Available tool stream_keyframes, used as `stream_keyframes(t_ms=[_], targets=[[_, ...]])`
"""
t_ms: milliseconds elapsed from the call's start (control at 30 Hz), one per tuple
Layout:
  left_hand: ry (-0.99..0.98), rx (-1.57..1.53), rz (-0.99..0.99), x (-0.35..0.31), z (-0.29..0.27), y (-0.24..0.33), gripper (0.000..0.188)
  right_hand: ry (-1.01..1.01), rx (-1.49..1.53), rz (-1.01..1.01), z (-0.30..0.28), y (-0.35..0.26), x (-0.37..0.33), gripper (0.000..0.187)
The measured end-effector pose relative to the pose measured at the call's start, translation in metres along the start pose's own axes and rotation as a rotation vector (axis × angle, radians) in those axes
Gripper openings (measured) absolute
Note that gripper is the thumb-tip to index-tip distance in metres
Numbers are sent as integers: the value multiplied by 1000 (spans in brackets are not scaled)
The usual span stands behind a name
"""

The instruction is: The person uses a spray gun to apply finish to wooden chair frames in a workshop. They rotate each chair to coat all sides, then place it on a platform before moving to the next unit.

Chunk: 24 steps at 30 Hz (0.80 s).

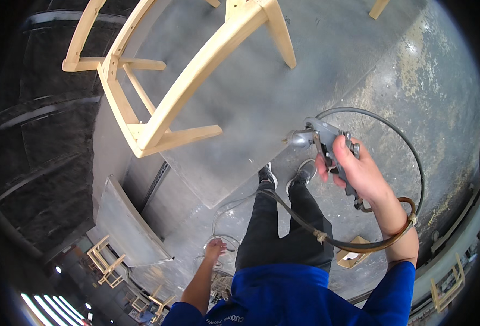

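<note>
While the left hand (pixel 215 249) hangs loosely open, the right hand (pixel 354 165) clasps the gun (pixel 322 132) near the desk (pixel 207 182), held crosswise, nozzle (pixel 299 139) pointing left toward the frame (pixel 196 76), handle (pixel 350 189) slanting toward the wrist.

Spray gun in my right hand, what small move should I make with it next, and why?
Probably ease the spray gun a little left, closer to the wooden frame: your right hand holds it with its nozzle facing that side, and a gap lies between nozzle and wood.
</note>
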<state>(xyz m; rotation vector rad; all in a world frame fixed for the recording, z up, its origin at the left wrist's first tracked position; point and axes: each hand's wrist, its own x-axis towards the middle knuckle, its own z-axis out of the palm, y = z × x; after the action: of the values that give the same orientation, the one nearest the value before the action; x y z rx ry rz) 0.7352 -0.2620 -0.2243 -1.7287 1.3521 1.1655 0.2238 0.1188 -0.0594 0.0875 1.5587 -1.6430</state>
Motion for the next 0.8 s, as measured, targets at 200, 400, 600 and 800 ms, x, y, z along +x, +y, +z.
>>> stream_keyframes(t_ms=[200,400,600,800], targets=[[36,-250,451,26,-122,95,48,186,-24,83,-5,29,-35,49],[531,-475,1292,-25,-286,384,29,111,56,-464,50,18,-168,50],[71,-421,952,-116,-234,577,100,846,168,-605,96,37,-227,117],[-142,-466,854,-62,-122,618,40,802,188,-351,132,64,-221,100]])
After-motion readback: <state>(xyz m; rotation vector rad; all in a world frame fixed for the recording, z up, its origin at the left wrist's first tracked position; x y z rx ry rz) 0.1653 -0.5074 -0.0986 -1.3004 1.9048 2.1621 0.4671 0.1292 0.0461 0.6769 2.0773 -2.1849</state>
